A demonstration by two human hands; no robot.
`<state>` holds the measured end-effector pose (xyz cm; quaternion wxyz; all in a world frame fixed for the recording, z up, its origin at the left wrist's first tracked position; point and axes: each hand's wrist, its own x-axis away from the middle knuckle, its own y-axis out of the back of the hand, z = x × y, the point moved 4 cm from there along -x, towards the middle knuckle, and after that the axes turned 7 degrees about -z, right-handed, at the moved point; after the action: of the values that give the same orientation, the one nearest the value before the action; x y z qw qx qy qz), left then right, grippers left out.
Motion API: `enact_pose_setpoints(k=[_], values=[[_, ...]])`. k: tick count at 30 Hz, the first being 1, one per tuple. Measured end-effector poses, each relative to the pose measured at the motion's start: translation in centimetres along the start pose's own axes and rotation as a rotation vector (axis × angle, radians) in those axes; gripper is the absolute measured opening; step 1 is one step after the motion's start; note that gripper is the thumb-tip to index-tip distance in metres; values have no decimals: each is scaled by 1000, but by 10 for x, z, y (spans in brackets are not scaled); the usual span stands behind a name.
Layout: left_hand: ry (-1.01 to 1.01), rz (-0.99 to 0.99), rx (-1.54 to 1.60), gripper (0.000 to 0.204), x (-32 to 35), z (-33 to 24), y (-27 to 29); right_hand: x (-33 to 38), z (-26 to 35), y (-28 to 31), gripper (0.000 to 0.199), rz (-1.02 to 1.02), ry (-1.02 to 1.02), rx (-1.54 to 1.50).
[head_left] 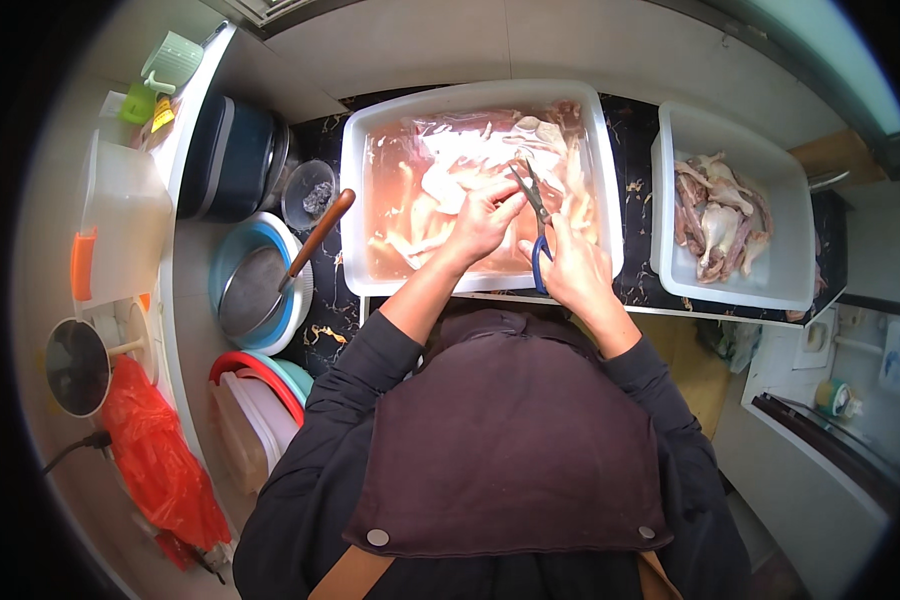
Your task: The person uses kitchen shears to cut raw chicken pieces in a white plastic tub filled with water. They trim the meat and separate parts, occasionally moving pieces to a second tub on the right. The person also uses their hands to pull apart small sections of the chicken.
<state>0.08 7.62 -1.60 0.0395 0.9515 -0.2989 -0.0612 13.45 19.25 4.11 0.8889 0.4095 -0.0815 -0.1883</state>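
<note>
A large white tub (pixel 355 240) stands in front of me, holding pinkish water and pale pieces of raw poultry (pixel 440 190), some washed out by glare. Over the tub my right hand (pixel 578 268) grips a pair of scissors (pixel 542 215) by the blue handles. Their dark blades point up and away from me, slightly parted. Close by on the left, my left hand (pixel 485 222) is closed in a pinch, fingertips beside the blades. Whatever is between those fingers is too small and bright to make out.
To the right, a second white tub (pixel 670 250) holds cut raw poultry (pixel 720 215). A wooden-handled strainer (pixel 255 290) lies in a blue and white basin (pixel 305 290) at left. Beside it are a small clear bowl (pixel 295 195), stacked basins (pixel 295 380) and a shelf with a red plastic bag (pixel 155 450).
</note>
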Motion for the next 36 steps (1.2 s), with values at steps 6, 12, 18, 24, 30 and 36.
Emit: enact_pose_setpoints(k=[6, 12, 18, 24, 30, 36], values=[[-104, -22, -195, 20, 2, -21, 2, 0, -11, -11, 42, -88, 74, -23], [1, -77, -183, 21, 0, -7, 9, -6, -21, -17, 45, -88, 154, 45], [367, -87, 291, 23, -1, 13, 7, -14, -29, -18, 47, 76, -105, -182], [459, -97, 495, 23, -4, 16, 6, -18, -14, -20, 60, 168, -135, -35], [416, -130, 475, 20, -6, 14, 2, -23, -25, -42, 55, 46, -17, -48], [393, -124, 413, 21, -6, 18, 0, -31, -13, -35, 46, 0, 40, 174]])
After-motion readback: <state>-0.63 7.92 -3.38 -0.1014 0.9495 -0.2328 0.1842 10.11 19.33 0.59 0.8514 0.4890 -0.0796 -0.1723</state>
